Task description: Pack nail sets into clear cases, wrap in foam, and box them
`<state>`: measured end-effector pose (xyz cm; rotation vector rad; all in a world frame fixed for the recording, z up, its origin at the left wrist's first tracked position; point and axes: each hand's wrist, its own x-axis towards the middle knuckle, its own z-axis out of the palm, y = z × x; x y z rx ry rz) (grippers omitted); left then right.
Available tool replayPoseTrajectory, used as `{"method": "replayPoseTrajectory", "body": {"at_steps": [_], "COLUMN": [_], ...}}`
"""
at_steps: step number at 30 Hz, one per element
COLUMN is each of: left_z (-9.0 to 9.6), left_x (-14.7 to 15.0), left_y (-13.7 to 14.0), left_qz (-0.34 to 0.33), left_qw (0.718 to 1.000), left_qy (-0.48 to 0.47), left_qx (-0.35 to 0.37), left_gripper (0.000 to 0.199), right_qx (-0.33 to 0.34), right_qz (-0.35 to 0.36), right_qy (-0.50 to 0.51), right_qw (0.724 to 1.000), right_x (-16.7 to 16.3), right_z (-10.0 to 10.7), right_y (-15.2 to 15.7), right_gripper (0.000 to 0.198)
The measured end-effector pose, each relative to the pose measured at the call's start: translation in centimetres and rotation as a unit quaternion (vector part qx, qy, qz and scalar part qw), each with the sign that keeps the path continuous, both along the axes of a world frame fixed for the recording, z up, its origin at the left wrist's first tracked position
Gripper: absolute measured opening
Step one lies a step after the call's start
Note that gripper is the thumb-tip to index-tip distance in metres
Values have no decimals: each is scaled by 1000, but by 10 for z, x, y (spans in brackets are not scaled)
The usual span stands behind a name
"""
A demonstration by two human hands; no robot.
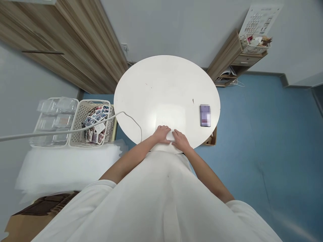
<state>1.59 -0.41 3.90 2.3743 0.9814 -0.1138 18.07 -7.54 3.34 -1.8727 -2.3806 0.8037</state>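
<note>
A small white block-like thing [170, 135] is at the near edge of the round white table [164, 77], between my two hands. My left hand [162, 134] grips its left side, with the thumb on the near edge and the fingers curled over. On its right side my right hand [180, 140] has its fingertips pressed against it. Its exact kind is too small and washed out to tell. Just beyond, a pale sheet-like patch [170, 116] lies on the tabletop, partly lost in glare.
A phone-like purple item [205, 115] lies at the table's right. A white cable [123, 112] crosses the left edge. Baskets on the left hold clear plastic boxes [54, 116] and printed packets [96, 122]. A wooden cabinet [91, 43] and a shelf unit [234, 60] flank the back.
</note>
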Motion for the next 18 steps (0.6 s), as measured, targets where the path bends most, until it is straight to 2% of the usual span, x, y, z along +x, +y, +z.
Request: {"method": "replayPoseTrajectory", "body": {"at_steps": [4,8,18], "left_z": [1,2,12], "left_x": [-2,-2,-1], "left_y": [-11,-13,7], "left_qz": [8,29,41], "left_qw": [1000,999,993], "left_qy": [0,-6,29], "left_qx": [-8,-35,-110], "left_gripper": [51,49,44], "right_qx": [0,-9,-10], "right_qz": [8,8,5], "right_qy": [-1,-16,4], "right_qw": [1000,1000,1000], "right_x": [1,4,8], "right_z": [-4,2,10], "right_y": [-9,-2,20], "right_gripper": [45,39,29]}}
